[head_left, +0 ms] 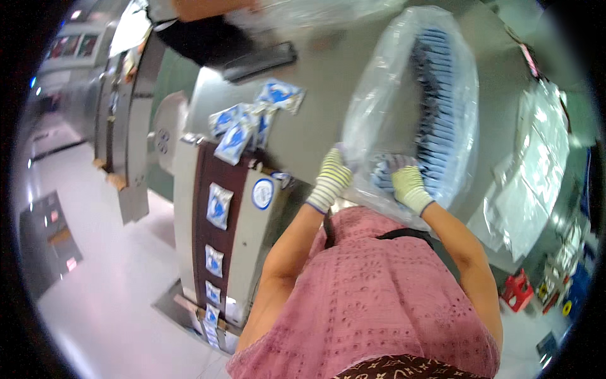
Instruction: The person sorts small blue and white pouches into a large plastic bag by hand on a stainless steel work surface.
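Note:
A large clear plastic bag (379,95) lies on the metal table in front of me. Inside it, a long row of blue-and-white packets (440,104) stands packed along its right side. My left hand (332,180), in a striped knit glove, pinches the bag's near left edge. My right hand (410,186), gloved the same way, reaches into the bag's near end. Its fingers close on a few packets (382,172) there, left of the row's near end; the fingertips are partly blurred by the film.
To the left, a dark conveyor belt (205,246) carries single packets (219,205) toward a loose pile (240,123) on the table (319,82). Flat plastic bags (530,170) lie at the right. Another person's arm (205,7) shows at the far left; a red stool (517,290) stands at the lower right.

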Available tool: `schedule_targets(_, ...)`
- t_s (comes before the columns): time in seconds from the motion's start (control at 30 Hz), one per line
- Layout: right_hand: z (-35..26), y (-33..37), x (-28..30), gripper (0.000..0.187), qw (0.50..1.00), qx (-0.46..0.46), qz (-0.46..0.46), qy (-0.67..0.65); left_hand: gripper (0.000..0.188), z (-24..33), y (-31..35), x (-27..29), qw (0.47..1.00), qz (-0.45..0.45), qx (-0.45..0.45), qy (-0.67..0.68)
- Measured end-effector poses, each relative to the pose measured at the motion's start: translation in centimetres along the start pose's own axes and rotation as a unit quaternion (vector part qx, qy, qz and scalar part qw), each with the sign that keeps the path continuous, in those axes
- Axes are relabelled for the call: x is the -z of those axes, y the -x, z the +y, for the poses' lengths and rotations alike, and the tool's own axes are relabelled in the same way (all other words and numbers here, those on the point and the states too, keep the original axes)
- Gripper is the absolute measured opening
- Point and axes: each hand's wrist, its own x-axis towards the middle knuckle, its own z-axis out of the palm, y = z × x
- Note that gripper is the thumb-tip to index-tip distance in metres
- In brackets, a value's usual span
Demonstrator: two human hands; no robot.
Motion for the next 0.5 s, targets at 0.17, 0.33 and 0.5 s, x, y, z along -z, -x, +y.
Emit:
schedule_targets(0.17, 0.9, 0.8, 9.3, 0.073, 0.993, 0.047, -0.096, 0.041, 0.042, -2.6, 2.6, 9.9, 0.976, 0.134, -0.151, 0.083)
schedule_targets(0.33, -4.5, -1.8, 16.8, 0.047, 0.883, 0.108, 0.311, -0.335, 0.031, -14.4, 3.3, 22.7, 0.956, 0.267, 0.005, -0.125)
schedule_targets(0.5, -13.6, -9.3, 12.4, 0.051, 0.799, 0.145, 0.060, -0.580, 0.031, -19.9, 2.9, 25.6, 0.977, 0.212, 0.004, -0.025)
